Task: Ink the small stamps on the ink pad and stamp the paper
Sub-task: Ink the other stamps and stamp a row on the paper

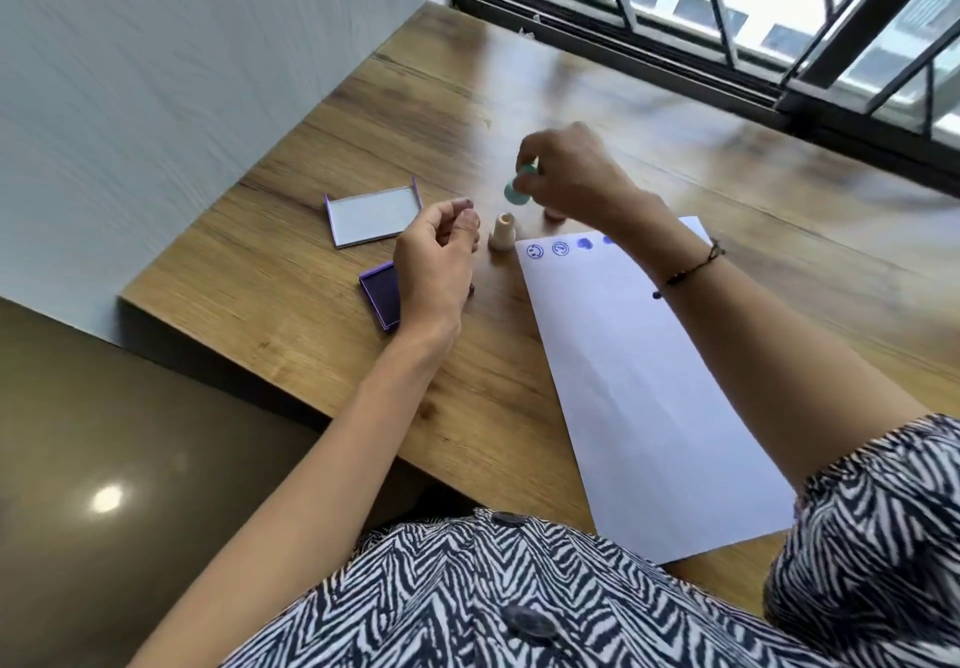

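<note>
My right hand (566,173) holds a small stamp with a teal round face (518,186), lifted above the table and tilted toward me. A wooden stamp (502,233) stands upright on the table just left of the white paper (639,381). Another stamp (554,214) shows partly under my right hand. The paper carries two purple smiley prints (535,251) and purple blotches (585,243) along its top edge. The purple ink pad (382,295) lies open, partly hidden by my left hand (441,256). That hand hovers above it, fingers curled loosely, holding nothing.
The ink pad's lid (373,215) lies upside down on the wooden table (291,272), left of the stamps. The table's left edge drops to a dark floor (104,433). A window with black bars (727,17) runs along the far side.
</note>
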